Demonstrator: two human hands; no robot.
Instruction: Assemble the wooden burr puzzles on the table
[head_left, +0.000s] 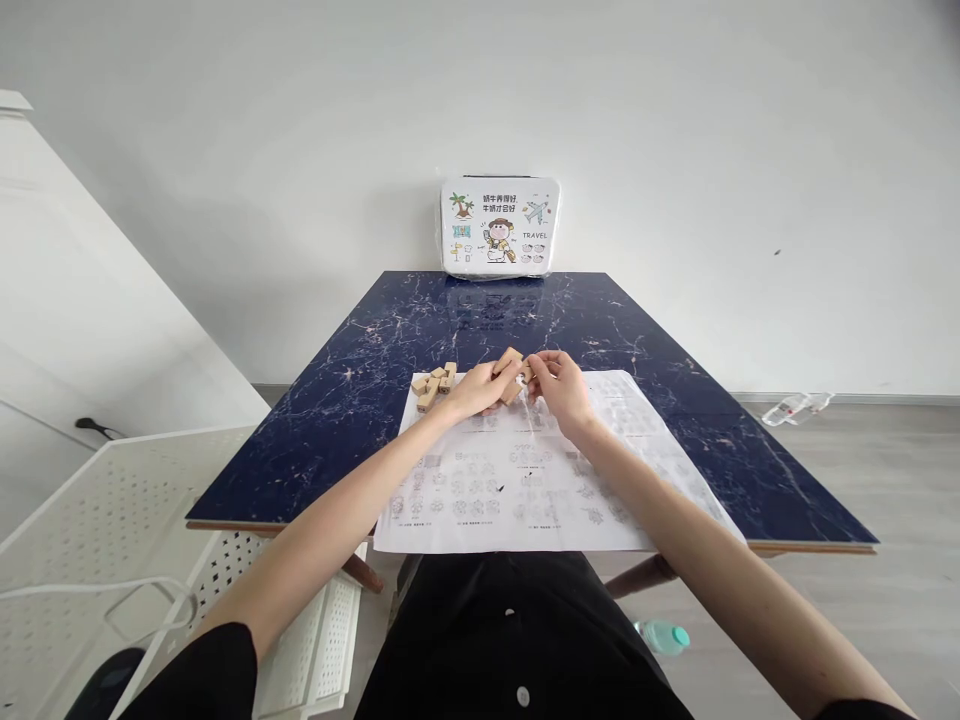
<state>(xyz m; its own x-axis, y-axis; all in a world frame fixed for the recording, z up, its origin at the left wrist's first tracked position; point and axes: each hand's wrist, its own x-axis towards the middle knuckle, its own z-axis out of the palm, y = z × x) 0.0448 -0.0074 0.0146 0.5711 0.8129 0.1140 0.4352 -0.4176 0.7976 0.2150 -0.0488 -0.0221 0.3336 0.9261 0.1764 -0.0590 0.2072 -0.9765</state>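
Over the far part of a printed paper sheet [480, 520], my two hands are close together. My left hand [476, 390] is closed around light wooden puzzle pieces [510, 357], which stick out past its fingers at different angles. Pinched between the fingertips of my right hand [559, 388] is another small wooden piece [527, 371], right beside the ones on the left. Fingers hide whether the pieces interlock. Left of my left hand lies a loose pile of notched wooden pieces [429, 392], at the sheet's far left corner.
A white case [501, 228] with cartoon prints stands at the far edge of the dark blue marbled table [337, 400], by the wall. At left is a white perforated shelf [135, 490] with a cable. A bottle [661, 637] lies on the floor.
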